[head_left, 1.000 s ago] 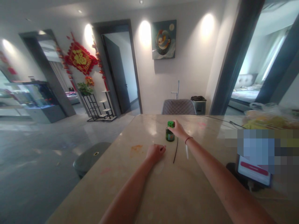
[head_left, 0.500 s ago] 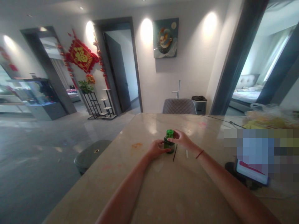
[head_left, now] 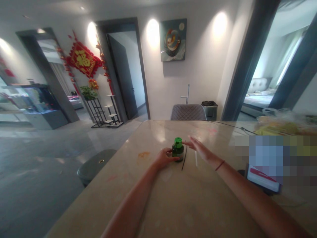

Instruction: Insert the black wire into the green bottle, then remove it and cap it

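Observation:
A small dark green bottle (head_left: 177,154) with a bright green cap (head_left: 178,142) stands upright on the table. My left hand (head_left: 164,158) is closed around its left side, thumb in front and fingers behind. To the right of the cap is my right hand (head_left: 197,147), fingers stretched out and holding nothing; a fingertip comes close to the cap, and I cannot tell whether it touches. A thin dark stick (head_left: 183,162) lies just right of the bottle. Beyond it, under my right hand, lies a short white stick (head_left: 196,159).
A phone (head_left: 264,178) stands propped at the right, partly blurred out. Behind it are plastic bags (head_left: 284,122), with a dark cable (head_left: 228,125) along the table's far side. A quilted chair (head_left: 188,112) stands across the table, a grey-green stool (head_left: 95,163) at left.
My right hand has let go of the bottle's cap and moved right, its fingers straightening. My left hand stays on the bottle. The view has shifted slightly.

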`<state>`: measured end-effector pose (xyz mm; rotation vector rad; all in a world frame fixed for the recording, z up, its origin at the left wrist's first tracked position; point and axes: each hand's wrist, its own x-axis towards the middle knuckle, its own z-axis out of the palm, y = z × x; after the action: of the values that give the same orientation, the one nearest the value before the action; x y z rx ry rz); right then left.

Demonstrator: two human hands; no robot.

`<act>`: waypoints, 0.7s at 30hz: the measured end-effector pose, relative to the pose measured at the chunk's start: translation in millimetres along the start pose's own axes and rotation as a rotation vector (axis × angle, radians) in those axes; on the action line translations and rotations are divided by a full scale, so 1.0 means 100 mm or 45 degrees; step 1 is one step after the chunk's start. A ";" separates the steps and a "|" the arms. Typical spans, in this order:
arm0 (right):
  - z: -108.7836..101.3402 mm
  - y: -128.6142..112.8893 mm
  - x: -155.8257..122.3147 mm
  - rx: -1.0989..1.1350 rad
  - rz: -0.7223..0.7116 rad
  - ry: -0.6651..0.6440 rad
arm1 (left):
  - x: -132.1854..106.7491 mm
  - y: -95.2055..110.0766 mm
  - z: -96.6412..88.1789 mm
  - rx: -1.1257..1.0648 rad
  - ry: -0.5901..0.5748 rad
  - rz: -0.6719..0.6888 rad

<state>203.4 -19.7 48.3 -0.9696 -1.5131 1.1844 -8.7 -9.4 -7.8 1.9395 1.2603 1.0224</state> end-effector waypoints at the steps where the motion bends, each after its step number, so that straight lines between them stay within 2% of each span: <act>1: 0.02 0.01 0.00 0.028 -0.001 -0.006 | 0.00 0.00 0.00 -0.008 0.008 -0.008; 4: 0.03 0.04 0.01 0.010 0.005 0.086 | -0.01 0.02 0.01 -0.027 0.022 -0.038; 7: 0.00 0.08 0.01 -0.157 0.021 0.144 | -0.01 0.05 0.00 -0.020 -0.001 -0.016; 10: -0.04 0.12 -0.03 -0.560 0.042 0.196 | 0.01 0.05 -0.01 0.034 0.016 0.003; 13: -0.10 0.15 -0.10 -1.093 0.061 0.252 | 0.04 0.03 -0.02 0.072 0.199 -0.085; 15: -0.15 0.20 -0.13 -1.343 0.080 0.247 | 0.06 -0.01 -0.02 0.070 0.322 -0.140; 17: -0.19 0.26 -0.16 -1.464 0.114 0.195 | 0.07 -0.05 -0.02 0.113 0.378 -0.149; 21: -0.23 0.39 -0.16 -1.485 0.169 0.041 | 0.07 -0.08 -0.03 0.320 0.317 -0.035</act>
<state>230.7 -20.8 8.7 -1.8250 -2.1460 0.2474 -13.0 0.0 -10.8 2.0181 1.6168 1.1663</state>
